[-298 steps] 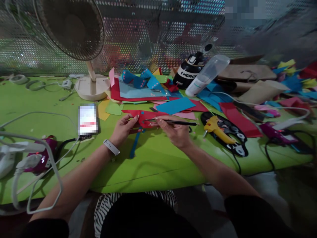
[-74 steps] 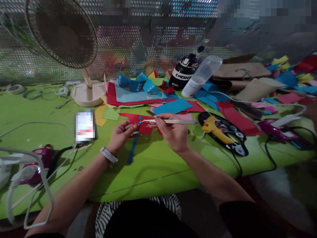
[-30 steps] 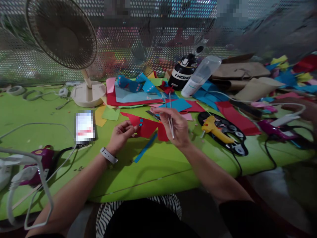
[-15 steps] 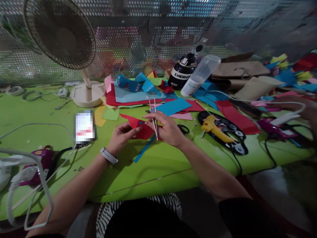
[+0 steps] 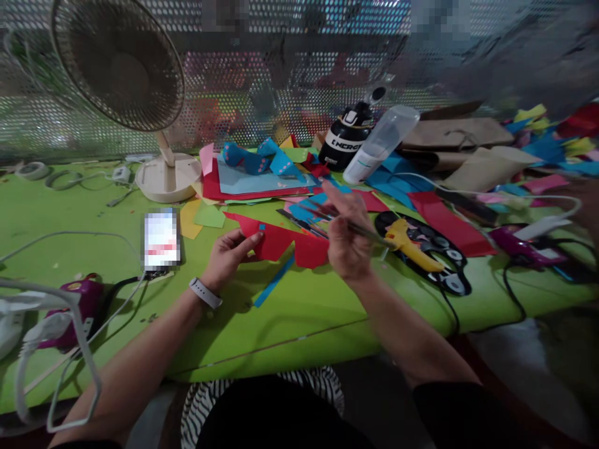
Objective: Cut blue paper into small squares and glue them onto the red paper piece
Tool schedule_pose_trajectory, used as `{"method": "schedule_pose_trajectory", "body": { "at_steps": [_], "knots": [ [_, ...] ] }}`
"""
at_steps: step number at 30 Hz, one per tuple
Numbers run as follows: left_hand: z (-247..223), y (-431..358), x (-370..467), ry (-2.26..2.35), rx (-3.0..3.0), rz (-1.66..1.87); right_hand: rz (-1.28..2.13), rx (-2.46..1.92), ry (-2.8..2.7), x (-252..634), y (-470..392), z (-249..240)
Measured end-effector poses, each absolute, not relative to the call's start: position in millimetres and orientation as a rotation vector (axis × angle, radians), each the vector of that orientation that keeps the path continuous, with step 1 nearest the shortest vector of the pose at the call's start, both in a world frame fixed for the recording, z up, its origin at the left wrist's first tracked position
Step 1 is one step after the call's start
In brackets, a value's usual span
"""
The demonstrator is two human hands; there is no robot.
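Between the thumb and fingers of my left hand (image 5: 228, 254) is the left end of a red paper cutout (image 5: 276, 240) shaped like a pair of glasses. A small blue square (image 5: 262, 227) lies on its upper edge beside my thumb. My right hand (image 5: 349, 240), blurred by motion, is closed on metal tweezers (image 5: 369, 232) just right of the cutout; whether their tips carry anything cannot be made out. A narrow blue paper strip (image 5: 275, 282) lies below the cutout. Behind my right hand, a blue paper piece (image 5: 299, 207) is partly covered.
A yellow glue gun (image 5: 412, 246) rests on a black palette-shaped board (image 5: 453, 280) at right. Farther back stand a black bottle (image 5: 344, 140), a clear-topped bottle (image 5: 381, 144) and a fan (image 5: 163, 178). A phone (image 5: 161, 240) and cables lie left. Another person's arm (image 5: 583, 199) shows at far right.
My right hand has moved right, away from the cutout, turning with the tweezers. More of the red cutout now shows. My left hand stays nearly in place.
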State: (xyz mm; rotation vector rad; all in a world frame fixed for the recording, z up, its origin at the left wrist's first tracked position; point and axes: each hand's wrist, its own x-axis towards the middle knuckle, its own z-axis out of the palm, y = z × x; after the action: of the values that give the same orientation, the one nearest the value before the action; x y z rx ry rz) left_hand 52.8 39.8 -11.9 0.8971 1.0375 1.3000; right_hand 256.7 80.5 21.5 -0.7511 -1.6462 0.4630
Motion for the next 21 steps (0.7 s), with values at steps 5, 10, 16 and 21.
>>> {"method": "schedule_pose_trajectory", "body": {
  "at_steps": [5,10,16,21],
  "knots": [
    [-14,40,52,1.035,0.875,1.315,0.925,-0.733,-1.356,250,76,17],
    [-13,40,52,1.053,0.865,1.333,1.035,-0.815,-1.322,242,80,15],
    [-13,41,53,1.033,0.884,1.367,1.001,-0.788,-1.323,243,83,15],
    [-13,39,53,1.051,0.861,1.358,0.961,-0.799,-1.336,246,82,15]
  ]
}}
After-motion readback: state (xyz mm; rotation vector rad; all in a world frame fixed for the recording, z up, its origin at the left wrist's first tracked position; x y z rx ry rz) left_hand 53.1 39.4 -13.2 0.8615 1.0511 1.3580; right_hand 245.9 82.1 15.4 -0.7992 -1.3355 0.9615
